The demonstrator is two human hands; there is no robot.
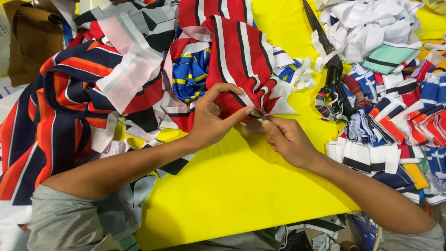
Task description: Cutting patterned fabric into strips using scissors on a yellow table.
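my left hand (211, 118) is pinched shut on the lower edge of the red striped fabric piece (239, 60), thumb above and fingers curled under, holding the cloth bunched just above the yellow table (241, 186). my right hand (288, 139) is closed tight at the same spot, fingertips meeting my left thumb where the fabric comes to a corner; something small and dark seems to sit between my fingers, but i cannot tell what it is. the red piece rises from my hands toward the top of the view, lying over a blue and yellow striped scrap (190, 74) and the heap of navy and orange striped cloth (60, 107) on my left. the big black scissors (332, 69) lie untouched to my right, beside the stacked striped collar strips (395, 121) and a pile of white offcuts (367, 23).

to do this well, i think i should keep the cloth taut between both pinches, work right at the corner, and hold my left grip steady so the stripes do not slide or twist.
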